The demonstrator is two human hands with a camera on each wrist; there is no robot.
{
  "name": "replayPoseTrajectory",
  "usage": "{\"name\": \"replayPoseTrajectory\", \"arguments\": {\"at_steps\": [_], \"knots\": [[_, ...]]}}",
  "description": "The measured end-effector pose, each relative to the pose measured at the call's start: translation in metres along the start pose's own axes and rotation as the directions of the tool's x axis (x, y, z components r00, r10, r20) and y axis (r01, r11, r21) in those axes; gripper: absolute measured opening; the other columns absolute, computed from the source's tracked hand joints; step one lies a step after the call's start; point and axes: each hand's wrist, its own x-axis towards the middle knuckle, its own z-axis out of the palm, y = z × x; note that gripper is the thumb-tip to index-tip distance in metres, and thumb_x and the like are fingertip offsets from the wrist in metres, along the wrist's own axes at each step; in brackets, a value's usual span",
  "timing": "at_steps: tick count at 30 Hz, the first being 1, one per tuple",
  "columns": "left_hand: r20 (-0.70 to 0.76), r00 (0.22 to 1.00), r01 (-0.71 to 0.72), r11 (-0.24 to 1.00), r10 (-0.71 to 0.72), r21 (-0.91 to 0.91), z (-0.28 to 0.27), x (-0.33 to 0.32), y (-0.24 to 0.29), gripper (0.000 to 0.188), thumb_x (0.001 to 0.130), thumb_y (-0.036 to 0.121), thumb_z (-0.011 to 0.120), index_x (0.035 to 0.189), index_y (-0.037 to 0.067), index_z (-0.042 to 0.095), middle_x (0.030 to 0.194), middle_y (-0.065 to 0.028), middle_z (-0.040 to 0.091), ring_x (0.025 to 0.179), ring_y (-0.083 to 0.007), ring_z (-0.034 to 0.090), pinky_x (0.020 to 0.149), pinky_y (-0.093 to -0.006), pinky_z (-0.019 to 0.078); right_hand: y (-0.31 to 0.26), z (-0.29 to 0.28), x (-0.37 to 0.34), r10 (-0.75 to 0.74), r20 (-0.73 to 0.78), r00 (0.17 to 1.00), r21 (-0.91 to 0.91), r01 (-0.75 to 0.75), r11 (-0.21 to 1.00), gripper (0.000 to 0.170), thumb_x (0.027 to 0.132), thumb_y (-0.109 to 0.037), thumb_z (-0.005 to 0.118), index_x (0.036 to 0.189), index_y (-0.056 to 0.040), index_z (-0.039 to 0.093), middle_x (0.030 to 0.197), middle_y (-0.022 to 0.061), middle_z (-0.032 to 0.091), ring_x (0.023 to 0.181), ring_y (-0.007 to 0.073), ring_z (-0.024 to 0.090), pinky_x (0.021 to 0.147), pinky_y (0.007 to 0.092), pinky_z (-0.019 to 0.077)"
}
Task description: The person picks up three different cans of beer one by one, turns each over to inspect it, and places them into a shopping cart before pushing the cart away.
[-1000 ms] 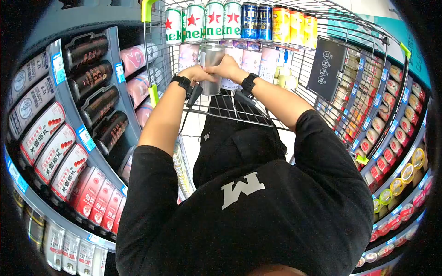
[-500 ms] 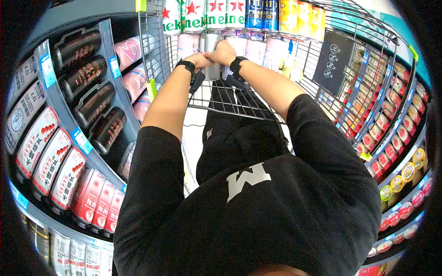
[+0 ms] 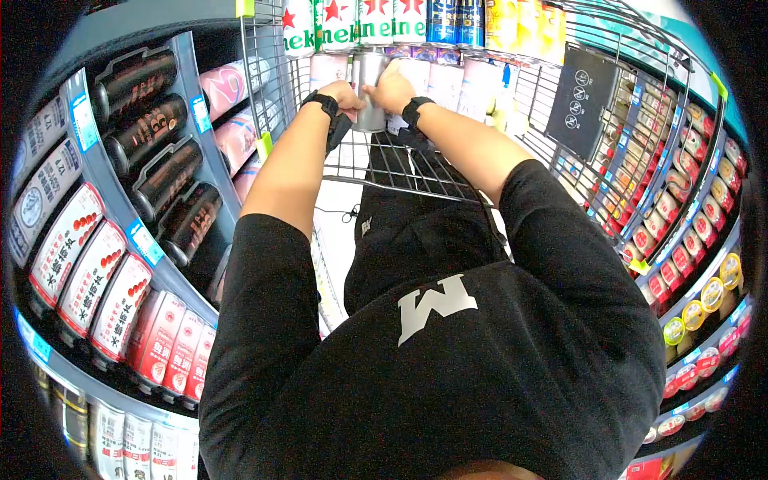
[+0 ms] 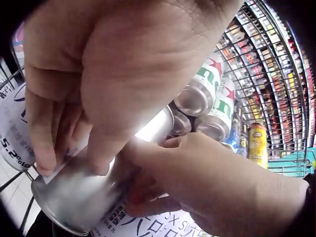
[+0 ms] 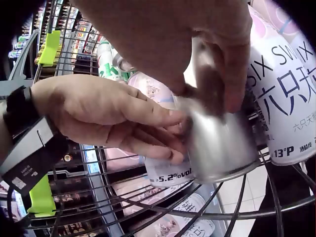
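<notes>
The right-hand grip reaches down from above onto a blurred silver can, its fingers against the metal. From the left, the left-hand grip brings its fingertips to the can's side. A white-and-pink can marked "13°P" stands to the right. Dark cart wires run below, and a lime-green clip sits lower left.

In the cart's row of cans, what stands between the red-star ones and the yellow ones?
Blue cans fill the stretch between the red-star cans and yellow cans, as the head view shows.
</notes>
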Motion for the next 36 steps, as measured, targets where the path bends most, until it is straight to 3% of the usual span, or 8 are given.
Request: {"name": "replayPoseTrajectory", "arguments": {"at_steps": [9,12,15,17,22,27,31,36], "knots": [[-0.126,0.992,0.024,0.966,0.009,0.258,-0.011,-0.019,0.005,0.03,0.09,0.027,0.063,0.088,-0.002,0.068,0.074,-0.0098,0.07,0.058,-0.0186,0.065,0.05,-0.0344,0.0501,0.017,-0.014,-0.005,-0.19,0.028,0.981,-0.136,0.192,0.972,0.074,0.076,-0.036,0.077,0.112,0.0149,0.037,0.088,0.0291,0.066,0.077,0.0357,0.069,0.069,0.0391,0.0554],[-0.22,0.975,-0.042,0.926,-0.044,-0.375,-0.02,-0.021,-0.026,0.022,0.088,0.017,0.061,0.089,-0.005,0.067,0.074,-0.0113,0.067,0.071,-0.0184,0.068,0.066,-0.0341,0.0585,0.043,-0.023,-0.003,-0.276,0.009,0.961,-0.09,0.276,0.957,0.061,0.077,-0.034,0.075,0.115,0.0067,0.05,0.086,0.0223,0.067,0.071,0.0273,0.069,0.067,0.038,0.0543],[-0.476,0.871,-0.139,0.99,0.123,0.001,-0.03,-0.116,-0.011,0.026,0.09,0.02,0.06,0.092,-0.006,0.068,0.083,-0.0134,0.069,0.071,-0.0193,0.066,0.071,-0.0301,0.0551,0.046,-0.069,-0.032,-0.293,0.099,0.951,-0.003,0.294,0.956,0.051,0.078,-0.031,0.074,0.112,0.0022,0.055,0.08,0.0164,0.068,0.062,0.0226,0.066,0.064,0.0354,0.0533],[-0.659,0.731,-0.29,0.955,0.178,-0.065,-0.015,-0.152,-0.03,0.032,0.087,0.027,0.06,0.093,-0.004,0.07,0.081,-0.0139,0.071,0.077,-0.0207,0.068,0.071,-0.0308,0.052,0.053,-0.094,-0.048,-0.275,0.141,0.951,0.089,0.264,0.96,0.051,0.078,-0.035,0.072,0.11,0.0022,0.059,0.095,0.0222,0.068,0.084,0.0324,0.067,0.081,0.0386,0.0527],[-0.868,0.488,-0.708,0.623,0.094,-0.331,0.071,-0.277,-0.034,0.033,0.094,0.018,0.059,0.12,-0.004,0.059,0.1,-0.012,0.069,0.089,-0.0158,0.067,0.08,-0.0264,0.0526,0.034,-0.161,-0.126,-0.251,0.189,0.949,0.371,0.167,0.913,0.041,0.085,-0.023,0.069,0.115,0.0016,0.054,0.083,0.0102,0.066,0.066,0.0147,0.066,0.054,0.0283,0.0534],[-0.935,0.325,-0.751,0.563,-0.14,-0.345,0.172,-0.301,-0.076,0.023,0.095,0.017,0.058,0.106,-0.003,0.063,0.088,-0.0082,0.07,0.078,-0.0108,0.065,0.068,-0.0242,0.0518,0.017,-0.165,-0.154,-0.329,0.168,0.929,0.417,0.235,0.878,0.04,0.085,-0.024,0.068,0.114,0.0004,0.056,0.083,0.0095,0.067,0.068,0.0145,0.065,0.056,0.0283,0.0531],[-0.885,0.431,-0.618,0.658,-0.174,-0.43,0.249,-0.296,-0.114,0.023,0.095,0.02,0.059,0.104,-0.001,0.063,0.083,-0.0066,0.069,0.068,-0.0097,0.062,0.057,-0.0232,0.0479,-0.013,-0.149,-0.18,-0.418,0.242,0.875,0.376,0.313,0.872,0.033,0.088,-0.021,0.065,0.114,-0.0032,0.055,0.087,0.0069,0.067,0.072,0.0127,0.065,0.059,0.0257,0.0517],[-0.766,0.475,-0.71,0.326,-0.434,-0.625,0.305,-0.328,-0.129,0.031,0.096,0.024,0.057,0.113,-0.002,0.059,0.092,-0.0098,0.068,0.075,-0.0119,0.065,0.062,-0.0235,0.0501,-0.066,-0.123,-0.217,-0.51,0.359,0.782,0.354,0.392,0.849,0.033,0.091,-0.022,0.062,0.116,-0.0028,0.055,0.087,0.0068,0.066,0.075,0.0125,0.063,0.064,0.0263,0.0514]]}}
